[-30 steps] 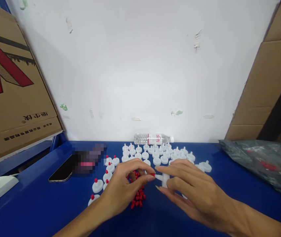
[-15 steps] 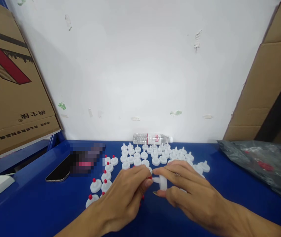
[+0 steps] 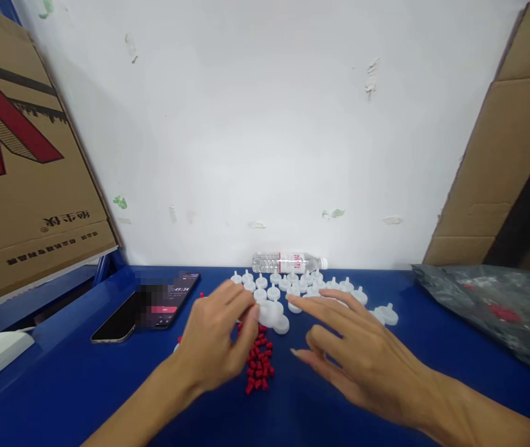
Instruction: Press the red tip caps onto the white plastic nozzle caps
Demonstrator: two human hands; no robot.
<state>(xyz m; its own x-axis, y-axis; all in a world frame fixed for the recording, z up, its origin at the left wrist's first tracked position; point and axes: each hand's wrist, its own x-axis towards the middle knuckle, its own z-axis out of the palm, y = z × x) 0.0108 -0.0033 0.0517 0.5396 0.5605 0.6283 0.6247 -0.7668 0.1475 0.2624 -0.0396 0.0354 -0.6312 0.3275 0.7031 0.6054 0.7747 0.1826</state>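
On the table (image 3: 316,413), a bottle (image 3: 288,262) lay along the foot of the wall (image 3: 265,155), behind the spouted lids (image 3: 273,293). Small caps (image 3: 259,374) lay before these, between the left hand (image 3: 216,338) and right hand (image 3: 362,357). Phones (image 3: 184,298) lay left, a plastic bag (image 3: 488,313) right.

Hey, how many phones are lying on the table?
2. Left of the left hand lie a dark-screened phone and, to its right, a phone showing digits. Blurring masks parts of both; more could be hidden.
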